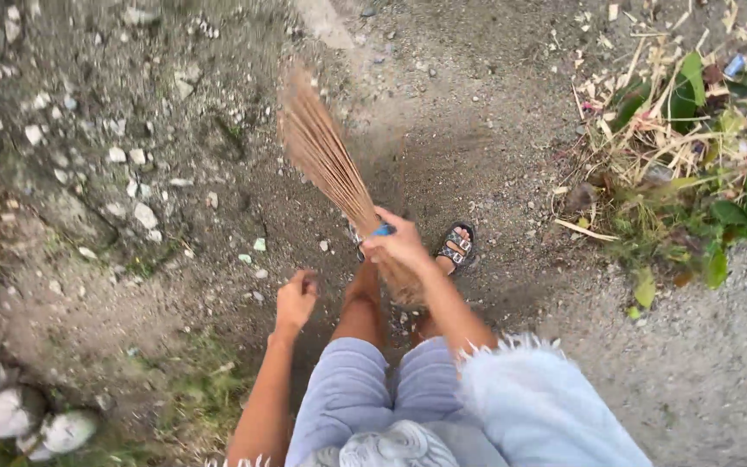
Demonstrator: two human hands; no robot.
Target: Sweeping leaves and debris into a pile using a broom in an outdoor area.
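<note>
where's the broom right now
In the head view, the stick broom is centre frame, gripped by the right hand, bristles over the dirt ground ahead of the sandalled foot.

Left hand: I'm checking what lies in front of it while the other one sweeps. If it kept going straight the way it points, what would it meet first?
The left hand is loosely curled and holds nothing, pointing up-frame and slightly right. Ahead looks like only bare gravelly ground with small stones; the broom lies right of that line, though depth is unclear.

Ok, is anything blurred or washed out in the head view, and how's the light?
Head view: the stick broom is motion-blurred at its splayed tips; the right hand gripping it and the left hand look fairly sharp. Light is soft and even, no hard shadows or glare; the gravel ground reads clearly.
</note>
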